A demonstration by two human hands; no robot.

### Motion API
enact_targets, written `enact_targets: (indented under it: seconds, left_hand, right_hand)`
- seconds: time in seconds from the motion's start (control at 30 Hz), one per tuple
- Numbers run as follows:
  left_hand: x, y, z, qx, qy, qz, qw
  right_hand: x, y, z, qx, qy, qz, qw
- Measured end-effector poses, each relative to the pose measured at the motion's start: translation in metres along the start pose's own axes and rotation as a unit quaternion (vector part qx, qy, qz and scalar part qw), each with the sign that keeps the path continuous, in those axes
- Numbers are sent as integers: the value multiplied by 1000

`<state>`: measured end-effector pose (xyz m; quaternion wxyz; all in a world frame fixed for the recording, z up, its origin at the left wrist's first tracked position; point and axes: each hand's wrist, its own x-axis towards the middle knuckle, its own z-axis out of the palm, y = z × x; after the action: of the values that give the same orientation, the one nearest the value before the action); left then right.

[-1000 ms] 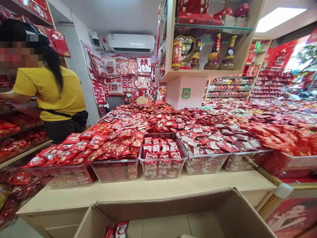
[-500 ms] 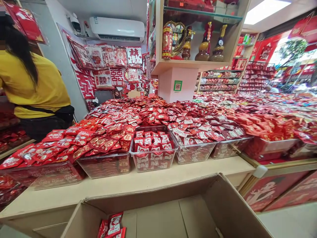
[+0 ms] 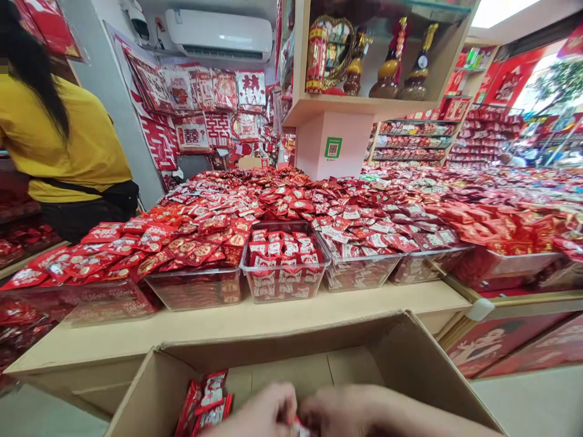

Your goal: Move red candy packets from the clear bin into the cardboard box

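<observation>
Over the cardboard box [image 3: 155, 388], my left hand [image 3: 268, 408] comes in from the bottom edge with its fingers curled. My right hand [image 3: 341, 409] faces it from the right, fingers bent inward and slightly blurred. Between the two hands shows a bit of a red and white candy packet [image 3: 300, 428], and both hands seem closed on it; most of it is hidden. Several more red and white packets [image 3: 212, 388] lie in the left part of the box, beside my left hand.
Behind the box, a pale counter [image 3: 273, 318] bears clear plastic bins [image 3: 285, 285] heaped with red packets. A display shelf [image 3: 364, 109] juts out above them. At the left, a person in a yellow shirt [image 3: 77, 139] stands turned away.
Both my hands have come into view over the box, with a packet between them. The view has tilted down a little, and the shelf now sits slightly higher and farther right.
</observation>
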<state>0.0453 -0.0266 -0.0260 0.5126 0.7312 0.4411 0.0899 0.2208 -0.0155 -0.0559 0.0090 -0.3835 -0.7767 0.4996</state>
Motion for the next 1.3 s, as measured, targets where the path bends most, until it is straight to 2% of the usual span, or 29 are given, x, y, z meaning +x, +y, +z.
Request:
enact_targets:
  seconds: [0.07,0.13,0.2,0.27,0.4,0.57,0.7,0.9,1.07,1.3]
  left_hand:
    - [3,4,-12,-23,30,0,999]
    - [1,10,-22,-58,48,10,997]
    - [-3,18,-29,-112,63,29,991]
    - [-8,24,-34,-158,86,45,983]
    - [-8,28,-36,-205,145,62,966]
    - [-5,24,-27,-242,111,40,963]
    - [-6,20,-21,-235,137,29,962]
    - [-6,19,-23,-202,149,48,967]
    - [-6,22,-25,-181,136,66,972]
    - [-6,21,-21,-229,178,72,954]
  right_hand:
    - [-5,-12,-13,24,32,20,999]
    - [-12,-22,-26,119,53,22,991]
    - [-18,-27,-35,223,61,-1,973]
    - [-22,-31,-40,273,72,-34,959]
    - [-22,-34,-41,283,122,-66,949]
    - [-21,-41,-36,254,179,-77,947]
    - [-21,-45,-32,198,230,-81,950]
    - [-20,-46,-29,169,233,-105,952]
    - [-19,-43,-24,241,231,-92,938]
    - [-13,-39,-24,299,252,-110,914]
